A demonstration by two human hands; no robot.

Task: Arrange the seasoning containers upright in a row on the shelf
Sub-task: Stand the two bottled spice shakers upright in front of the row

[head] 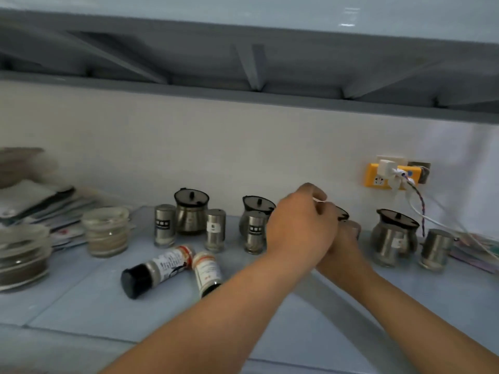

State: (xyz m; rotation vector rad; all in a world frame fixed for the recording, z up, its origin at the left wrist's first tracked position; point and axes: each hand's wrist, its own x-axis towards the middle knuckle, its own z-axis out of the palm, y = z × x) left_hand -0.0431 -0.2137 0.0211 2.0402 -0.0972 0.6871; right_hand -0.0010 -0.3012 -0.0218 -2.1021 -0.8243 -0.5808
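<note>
Both my hands meet at a black-lidded jar (342, 213) near the wall, and they hide most of it. My left hand (299, 225) curls its fingers over the jar's lid. My right hand (344, 247), half hidden behind the left, wraps round the jar's body. Upright on the pale blue shelf (81, 300) stand steel shakers (164, 225), (214, 230), (255, 235), (436, 248) and pot-shaped jars with black lids (191, 211), (256, 204), (393, 236). Two bottles lie on their sides in front: a black-capped one (158, 268) and a white-labelled one (206, 268).
At the left stand a glass jar (108, 230), stacked dishes (23, 255) and a pile of packets (35, 201). A yellow socket (376, 176) with plugged cables hangs on the wall at the right. A grey shelf underside (243, 76) runs overhead.
</note>
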